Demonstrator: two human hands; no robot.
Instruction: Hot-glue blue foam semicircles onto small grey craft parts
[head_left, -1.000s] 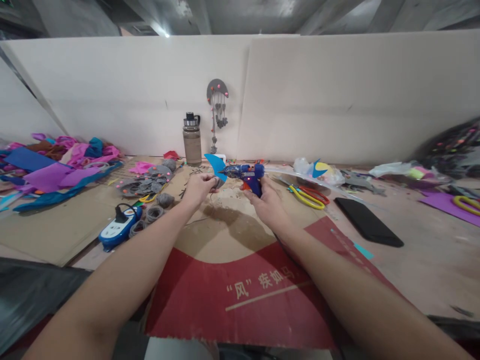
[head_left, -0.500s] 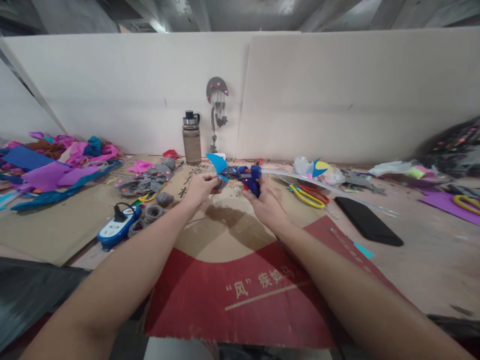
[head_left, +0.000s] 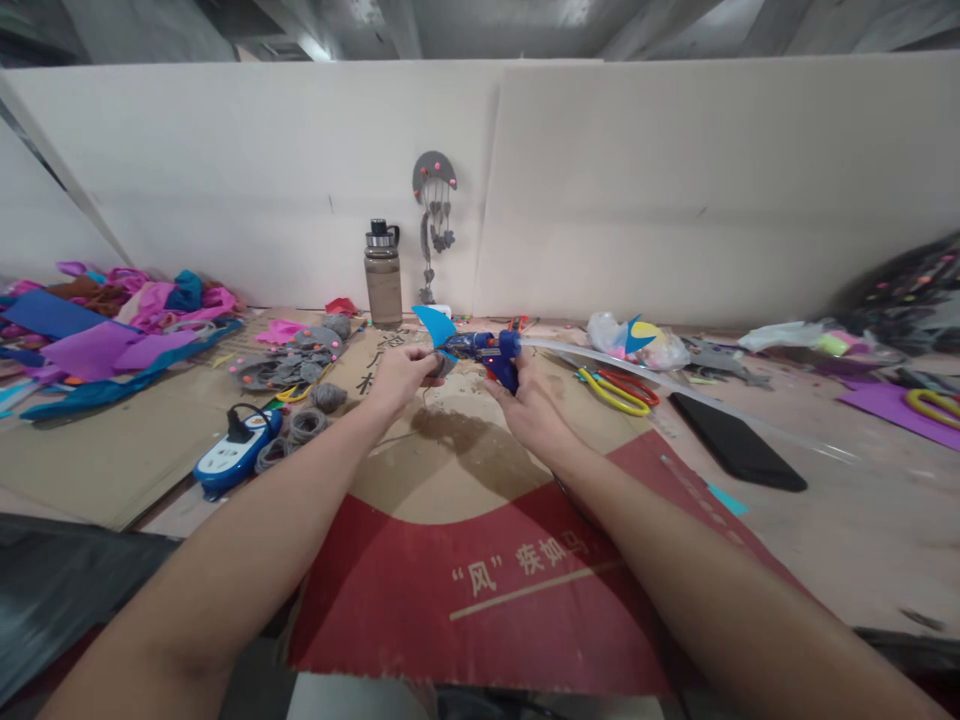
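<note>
My right hand (head_left: 531, 400) is wrapped round the handle of a blue hot glue gun (head_left: 491, 347), whose nozzle points left. From its back end a long clear glue stick (head_left: 637, 365) runs out to the right. My left hand (head_left: 405, 378) pinches a blue crescent-shaped cutout (head_left: 433, 326) together with a small grey piece (head_left: 444, 366). The gun's nozzle is at the cutout; whether they touch, I cannot tell. Both hands are above a brown and red cardboard sheet (head_left: 480, 590), where their shadow falls.
A power strip (head_left: 236, 452), grey yarn coils (head_left: 304, 428) and felt scraps (head_left: 292, 360) lie on the left. A bottle (head_left: 384, 275) stands behind. Yellow-handled scissors (head_left: 615, 392) and a black phone (head_left: 735, 440) lie on the right. A grey moon mobile (head_left: 434, 180) hangs on the white board.
The hands, glue gun and blue cutout stay almost in place. The far end of the glue stick appears farther right than before.
</note>
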